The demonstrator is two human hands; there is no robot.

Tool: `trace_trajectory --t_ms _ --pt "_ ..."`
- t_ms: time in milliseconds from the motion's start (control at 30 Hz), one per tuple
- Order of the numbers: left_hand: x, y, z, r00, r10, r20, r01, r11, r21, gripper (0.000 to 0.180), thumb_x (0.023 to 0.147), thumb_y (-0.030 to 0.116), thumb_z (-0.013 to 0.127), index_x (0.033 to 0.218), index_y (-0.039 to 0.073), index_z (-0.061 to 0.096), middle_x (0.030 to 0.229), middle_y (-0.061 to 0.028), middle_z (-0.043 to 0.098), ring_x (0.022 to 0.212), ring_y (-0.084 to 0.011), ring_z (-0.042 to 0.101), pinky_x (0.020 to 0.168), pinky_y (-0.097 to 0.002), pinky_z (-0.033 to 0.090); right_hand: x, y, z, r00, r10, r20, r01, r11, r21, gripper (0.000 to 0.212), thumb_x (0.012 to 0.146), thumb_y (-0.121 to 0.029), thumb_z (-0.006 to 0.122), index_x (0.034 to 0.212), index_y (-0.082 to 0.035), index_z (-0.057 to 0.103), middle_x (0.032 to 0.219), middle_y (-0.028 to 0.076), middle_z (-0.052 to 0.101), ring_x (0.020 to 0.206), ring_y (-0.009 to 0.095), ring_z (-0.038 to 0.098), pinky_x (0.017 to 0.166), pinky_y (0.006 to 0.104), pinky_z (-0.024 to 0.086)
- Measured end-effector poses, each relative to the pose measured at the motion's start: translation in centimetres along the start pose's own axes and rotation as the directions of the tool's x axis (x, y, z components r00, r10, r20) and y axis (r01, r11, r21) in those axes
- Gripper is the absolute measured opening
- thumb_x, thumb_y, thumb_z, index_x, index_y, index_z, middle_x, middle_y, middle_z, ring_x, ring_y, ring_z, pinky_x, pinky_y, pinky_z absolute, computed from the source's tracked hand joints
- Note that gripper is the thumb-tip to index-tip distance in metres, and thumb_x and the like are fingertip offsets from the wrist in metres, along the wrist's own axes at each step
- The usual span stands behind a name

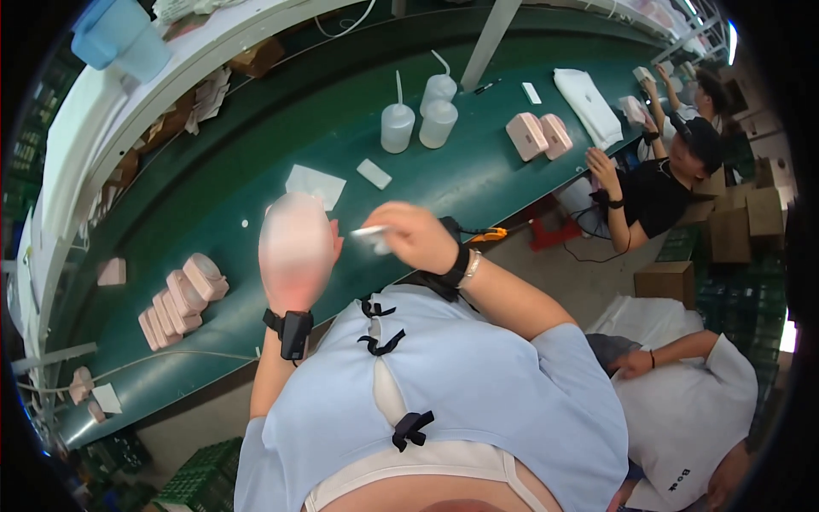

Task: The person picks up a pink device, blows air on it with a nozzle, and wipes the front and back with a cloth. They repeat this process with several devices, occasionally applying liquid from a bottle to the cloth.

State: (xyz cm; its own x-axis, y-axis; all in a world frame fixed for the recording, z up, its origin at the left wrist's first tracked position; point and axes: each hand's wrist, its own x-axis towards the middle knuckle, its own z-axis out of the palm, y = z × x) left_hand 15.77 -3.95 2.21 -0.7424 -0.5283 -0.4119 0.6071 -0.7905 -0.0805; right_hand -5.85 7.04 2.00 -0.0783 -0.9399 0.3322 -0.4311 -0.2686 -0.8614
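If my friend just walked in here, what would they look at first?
Probably the hands in the middle: a pale blur hides much of the left hand, and the right hand holds a small white thing. Next might come the row of pink cases on the green table, off to the left. Then maybe the three cloudy bottles, standing close together toward the table's far side.

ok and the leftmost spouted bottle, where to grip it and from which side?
Leftmost bottle: I'd wrap the middle of its rounded body, coming from the left or near side. It stands upright with those sides open, while the front-right bottle and rear bottle crowd its right. The thin spout on top looks like a poor handle.
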Motion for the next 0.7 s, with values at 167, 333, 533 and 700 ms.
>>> trace_trajectory --t_ms 167,333,533,700 --pt "2.4 -1.7 0.1 0.994 0.039 0.101 -0.051 0.991 0.121 0.068 0.085 0.049 0.054 0.141 0.012 0.043 0.143 -0.0151 0.044 0.133 -0.0428 0.037 0.110 -0.0615 0.025 -2.2 1.8 -3.3 0.822 0.567 -0.040 -0.430 0.666 0.610 0.022 0.092 -0.009 0.048 0.103 -0.004 0.066 0.097 0.007 0.067 0.084 0.016 0.063 0.077 0.0254 0.049" --pt "4.2 -4.7 0.6 0.969 0.009 0.248 -0.059 0.979 0.197 0.073 0.082 0.050 0.059 0.141 0.012 0.041 0.142 -0.0144 0.045 0.131 -0.0403 0.040 0.110 -0.0561 0.029 -1.9 3.0 -4.0 0.674 0.659 0.333 -0.688 0.396 0.609 0.032 0.100 -0.029 0.050 0.112 -0.003 0.065 0.096 0.008 0.068 0.084 0.013 0.064 0.077 0.0252 0.050" --pt "6.6 -6.1 -1.7 0.939 -0.082 0.334 -0.066 0.910 0.409 0.074 0.085 0.049 0.059 0.143 0.009 0.036 0.141 -0.0120 0.047 0.129 -0.0318 0.046 0.108 -0.0454 0.035 -1.6 5.0 -4.2 0.664 0.400 0.632 -0.689 -0.001 0.724 0.043 0.099 -0.037 0.052 0.121 -0.001 0.059 0.098 0.010 0.070 0.079 0.014 0.066 0.072 0.0249 0.054" --pt "7.7 -7.2 -2.0 0.969 -0.073 0.236 -0.096 0.767 0.634 0.067 0.089 0.035 0.061 0.143 0.005 0.036 0.139 -0.0127 0.048 0.127 -0.0254 0.049 0.106 -0.0401 0.037 -2.8 5.0 -5.7 0.676 0.561 0.478 -0.566 -0.020 0.824 0.037 0.094 -0.032 0.062 0.116 -0.003 0.061 0.101 0.007 0.069 0.086 0.013 0.067 0.075 0.0240 0.054"
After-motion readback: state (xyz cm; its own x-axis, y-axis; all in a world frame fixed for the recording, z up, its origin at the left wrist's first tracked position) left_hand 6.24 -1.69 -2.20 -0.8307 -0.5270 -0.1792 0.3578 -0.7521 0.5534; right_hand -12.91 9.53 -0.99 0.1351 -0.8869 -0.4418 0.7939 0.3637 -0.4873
